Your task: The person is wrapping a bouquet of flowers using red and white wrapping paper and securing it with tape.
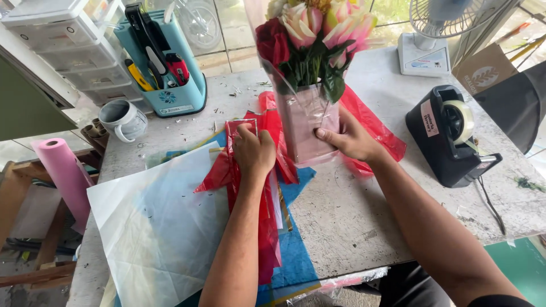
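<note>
Frame centre: my left hand (254, 150) rests on wrapping sheets (256, 187), my right hand (348, 138) grips the bouquet (310, 62) beside it; tape dispenser (452, 136) at right, tool holder (165, 62) upper left.

Both bare forearms reach up from the lower edge toward the wrapped bouquet (307, 122) — the landmark here. The left hand (254, 150) lies just left of its base, knuckles up, wrist straight, fingers curled and pinched shut on red cellophane wrap (239, 133), forearm running nearly straight up from below. The right hand (351, 138) sits at the lower right of the bouquet, palm against its side, thumb across the front — its arm slants in from the lower right corner.
</note>
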